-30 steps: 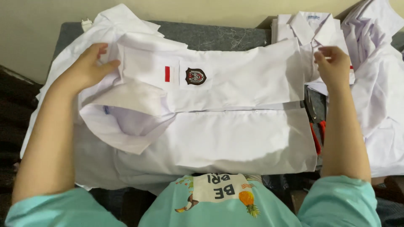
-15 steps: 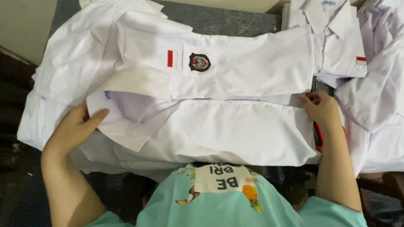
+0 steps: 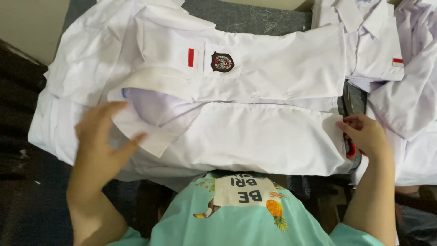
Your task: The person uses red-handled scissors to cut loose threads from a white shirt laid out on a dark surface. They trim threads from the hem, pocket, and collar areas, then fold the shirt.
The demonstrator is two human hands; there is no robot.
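Nearest the camera, the left hand [image 3: 102, 136] hovers open, fingers spread, over the collar [image 3: 150, 111] end of a white shirt [image 3: 255, 136]; it is blurred, and I cannot tell whether the palm touches the cloth. The right hand [image 3: 364, 134] is lightly closed at the shirt's hem edge, fingertips pinching or pressing the fabric there.

The shirt lies flat across a dark grey table [image 3: 255, 18], collar to the person's left, hem to the right, both front panels folded in so they meet along the middle. On the far panel sit a dark badge [image 3: 222, 62] on the pocket and a small red-and-white patch [image 3: 191, 57].

Judging by its look, the shirt is light, thin and soft, so it will slump and crease if lifted by one point. The collar and the doubled front edge look stiffer and would give the firmest hold; taking both ends at once should keep the fold.

Beyond the right hand, something red and black [image 3: 349, 148] peeks from under the cloth; I cannot tell what it is. Farther off to the right lies a heap of more shirts [image 3: 378, 50].

Counted: one shirt in hand, at least two more in the heap, one badge, and two patches, one of them on a heap shirt.
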